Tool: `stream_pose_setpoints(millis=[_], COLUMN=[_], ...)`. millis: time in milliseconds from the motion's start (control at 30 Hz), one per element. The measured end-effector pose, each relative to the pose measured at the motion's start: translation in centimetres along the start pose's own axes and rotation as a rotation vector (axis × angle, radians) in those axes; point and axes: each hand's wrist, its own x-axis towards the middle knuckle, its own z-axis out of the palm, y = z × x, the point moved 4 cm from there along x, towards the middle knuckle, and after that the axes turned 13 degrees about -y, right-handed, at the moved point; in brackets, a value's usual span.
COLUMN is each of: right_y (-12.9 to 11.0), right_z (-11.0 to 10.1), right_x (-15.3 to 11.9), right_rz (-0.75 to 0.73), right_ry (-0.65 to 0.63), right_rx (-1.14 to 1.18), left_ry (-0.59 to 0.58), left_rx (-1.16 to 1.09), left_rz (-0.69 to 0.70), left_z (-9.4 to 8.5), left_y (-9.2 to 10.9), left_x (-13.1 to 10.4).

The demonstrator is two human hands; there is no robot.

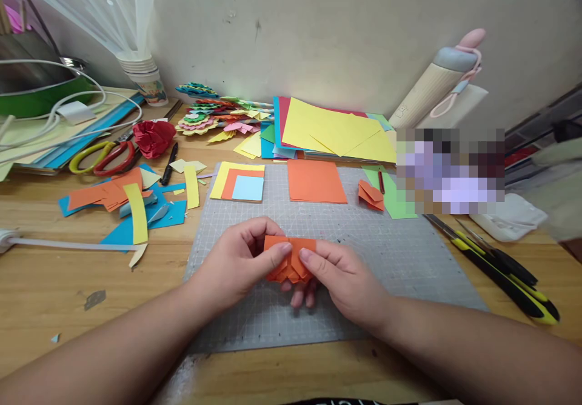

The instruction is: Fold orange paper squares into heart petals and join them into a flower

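A small folded piece of orange paper [291, 261] is held above the grey cutting mat [236, 323]. My left hand [248, 259] pinches its left side, the thumb lying on the front. On the right side, my right hand [339, 274] grips it with the thumb on the front and several fingertips showing below. Behind the hands lie flat orange sheets [317, 181] and a layered square of yellow, orange and light blue paper [248, 187]. A folded orange heart shape [371, 194] rests at the mat's back right.
Paper scraps [113, 196], scissors [113, 157] and a red crumpled paper ball [153, 139] lie at the left. Colored sheets [339, 129] are stacked at the back. A yellow-black utility knife [504, 277] lies at the right, near a leaning bottle [427, 83].
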Motion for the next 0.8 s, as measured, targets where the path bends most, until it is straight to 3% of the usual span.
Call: stream_pose_setpoints(millis=[300,800], right_y=[-0.05,0.41], right_z=[-0.08,0.13], right_x=[0.09,-0.09], right_rz=[0.017,0.045], right_ry=[0.029,-0.011], right_rx=[-0.056,-0.036], left_ry=[0.008,-0.004], left_rx=[-0.005,0.075], left_rz=[-0.121,-0.099], left_z=[-0.46,-0.27], left_y=[-0.79,-0.35], left_x=[-0.03,-0.35])
